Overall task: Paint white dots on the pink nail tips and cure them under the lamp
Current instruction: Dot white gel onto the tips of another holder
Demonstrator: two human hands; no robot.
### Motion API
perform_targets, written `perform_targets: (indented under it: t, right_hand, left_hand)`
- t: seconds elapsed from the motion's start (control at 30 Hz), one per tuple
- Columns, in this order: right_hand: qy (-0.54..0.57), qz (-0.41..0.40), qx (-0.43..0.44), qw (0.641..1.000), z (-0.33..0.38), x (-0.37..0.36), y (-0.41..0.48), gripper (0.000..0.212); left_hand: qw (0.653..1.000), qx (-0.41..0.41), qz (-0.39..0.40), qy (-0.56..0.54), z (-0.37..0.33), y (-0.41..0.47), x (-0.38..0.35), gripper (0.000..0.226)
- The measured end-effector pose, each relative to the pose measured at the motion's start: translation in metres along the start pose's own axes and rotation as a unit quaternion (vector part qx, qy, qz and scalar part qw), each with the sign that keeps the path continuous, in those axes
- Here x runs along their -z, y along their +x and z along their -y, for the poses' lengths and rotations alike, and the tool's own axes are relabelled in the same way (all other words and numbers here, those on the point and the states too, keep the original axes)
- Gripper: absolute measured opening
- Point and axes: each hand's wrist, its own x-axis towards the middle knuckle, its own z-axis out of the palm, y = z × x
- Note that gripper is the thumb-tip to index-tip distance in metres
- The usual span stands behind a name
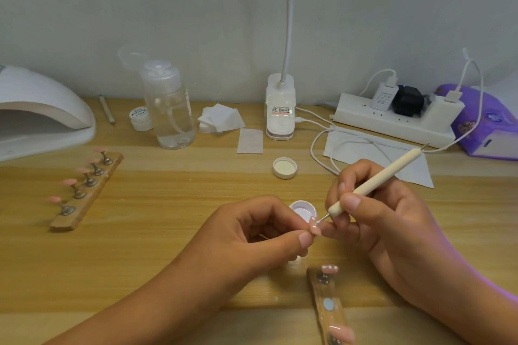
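Left hand [252, 235]: thumb and forefinger pinch a pink nail tip [314, 225] above the table [168, 232].
Right hand [372, 213]: fingers curled round the dotting pen [375, 183], its point touching that nail tip.
Lamp [39, 109]: far left, well apart.

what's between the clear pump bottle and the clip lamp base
A stack of white wipes lies between the pump bottle and the lamp base, one loose wipe nearer the camera; head view.

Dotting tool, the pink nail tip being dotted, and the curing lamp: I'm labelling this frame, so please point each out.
dotting tool [375, 181]: head view, middle of its cream handle.
pink nail tip [315, 229]: head view, its pink surface between the fingertips.
curing lamp [42, 101]: head view, top of its white dome.
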Motion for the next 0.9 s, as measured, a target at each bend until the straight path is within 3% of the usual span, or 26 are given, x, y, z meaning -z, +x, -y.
perform_targets:
  t: [0.9]
  right_hand:
    - [0.007,0.003,-0.005,1.000,0.0014,-0.0017,0.0004,0.004]
  left_hand:
    - [1.000,-0.005,0.003,0.003,0.0009,0.0002,-0.0003,0.006]
